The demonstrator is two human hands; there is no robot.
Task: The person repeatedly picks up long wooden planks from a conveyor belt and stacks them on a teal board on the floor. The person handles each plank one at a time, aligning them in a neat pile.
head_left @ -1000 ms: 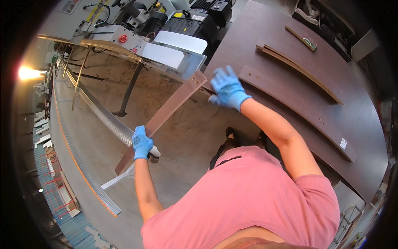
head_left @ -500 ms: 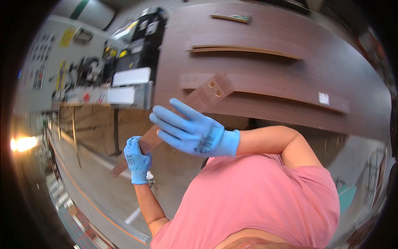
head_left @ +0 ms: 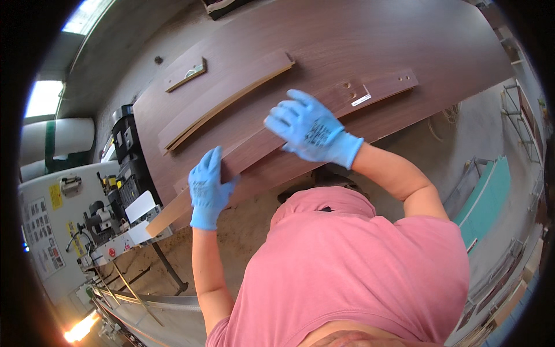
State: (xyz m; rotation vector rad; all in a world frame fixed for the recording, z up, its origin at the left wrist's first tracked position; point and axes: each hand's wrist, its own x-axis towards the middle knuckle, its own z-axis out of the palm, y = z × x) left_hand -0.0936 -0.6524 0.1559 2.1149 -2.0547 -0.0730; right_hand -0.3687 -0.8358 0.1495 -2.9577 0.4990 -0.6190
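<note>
A long brown wooden strip [head_left: 254,148] slants across the near side of the brown table panel, its left end jutting past the edge. Near its right end are round holes. My left hand [head_left: 209,188], in a blue glove, holds the strip toward its left end, with the strip between the long fingers and the thumb. Further right along it, my gloved right hand [head_left: 312,128] is over the strip with its fingers apart and slightly bent. I cannot tell how firmly it touches. Under or beside the strip lies another brown strip [head_left: 390,84] with holes and a white label [head_left: 361,100].
Beyond the hands, stacked brown strips [head_left: 228,101] and a short piece [head_left: 186,75] lie on the table panel [head_left: 370,34]. A machine [head_left: 107,222] with a white bed stands at the left. Green boards [head_left: 485,196] are at the right.
The wooden strip has come down from in front of me onto the table area. Both hands moved with it, and the view has turned toward the right.
</note>
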